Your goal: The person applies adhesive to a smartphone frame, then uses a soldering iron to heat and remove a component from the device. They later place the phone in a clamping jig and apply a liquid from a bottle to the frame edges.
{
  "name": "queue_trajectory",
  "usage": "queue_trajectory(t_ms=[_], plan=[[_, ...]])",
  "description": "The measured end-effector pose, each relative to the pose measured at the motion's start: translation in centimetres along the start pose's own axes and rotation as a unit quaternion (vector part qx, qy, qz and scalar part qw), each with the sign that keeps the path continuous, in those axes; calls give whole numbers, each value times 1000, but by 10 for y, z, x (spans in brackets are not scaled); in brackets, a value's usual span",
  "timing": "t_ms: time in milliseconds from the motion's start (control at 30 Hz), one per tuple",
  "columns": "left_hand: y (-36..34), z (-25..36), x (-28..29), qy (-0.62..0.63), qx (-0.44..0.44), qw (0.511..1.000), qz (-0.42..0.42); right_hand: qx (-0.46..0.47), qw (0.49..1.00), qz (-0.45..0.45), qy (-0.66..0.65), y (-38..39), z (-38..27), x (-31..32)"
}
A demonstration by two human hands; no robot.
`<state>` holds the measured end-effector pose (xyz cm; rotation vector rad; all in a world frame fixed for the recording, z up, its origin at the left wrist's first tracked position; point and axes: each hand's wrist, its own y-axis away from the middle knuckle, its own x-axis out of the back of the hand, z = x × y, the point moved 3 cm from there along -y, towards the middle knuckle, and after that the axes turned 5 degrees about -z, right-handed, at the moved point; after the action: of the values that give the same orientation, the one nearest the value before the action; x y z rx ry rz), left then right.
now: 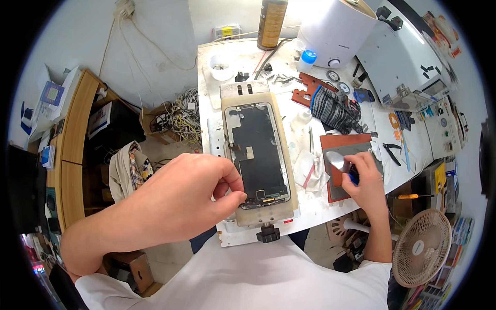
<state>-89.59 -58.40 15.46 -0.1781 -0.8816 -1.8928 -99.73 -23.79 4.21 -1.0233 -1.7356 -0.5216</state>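
A phone screen panel [261, 155], black-backed with a pale frame, lies in a cream-coloured clamp fixture [287, 168] with a black knob [268, 233] at its near end. My left hand [209, 181] is closed in a pinch at the panel's lower left corner. Whatever its fingertips hold there is too small to make out. On the right, my right hand [366, 181] is closed around an object with a rounded silvery end [338, 161] and a dark blue part. It is over a grey and reddish-brown mat [341, 193].
Beside the fixture lies a crumpled white cloth [312, 175]. Farther back are a grey glove [333, 109], a blue-capped bottle [307, 61], a white cup [221, 68] and a tall can [272, 26]. Black pliers [392, 153] rest at right; a fan [422, 248] stands beyond the table edge.
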Motion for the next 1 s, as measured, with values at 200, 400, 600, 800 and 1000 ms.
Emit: queue_trajectory(t_ms=[200,400,600,800,1000], plan=[[1,-2,0,-16,-21,1000,6,205,975,73,-44,-14,-65,57],[1,-5,-1,-27,-35,999,14,386,919,45,64,-47,-134,69],[3,-4,-1,-20,-29,999,11,434,901,12,15,-77,-150,51],[2,-3,-1,1,-17,1000,1,468,884,-12,7,-94,-155,38],[2,-4,-1,-2,-19,1000,6,486,873,-37,10,-103,-158,36]])
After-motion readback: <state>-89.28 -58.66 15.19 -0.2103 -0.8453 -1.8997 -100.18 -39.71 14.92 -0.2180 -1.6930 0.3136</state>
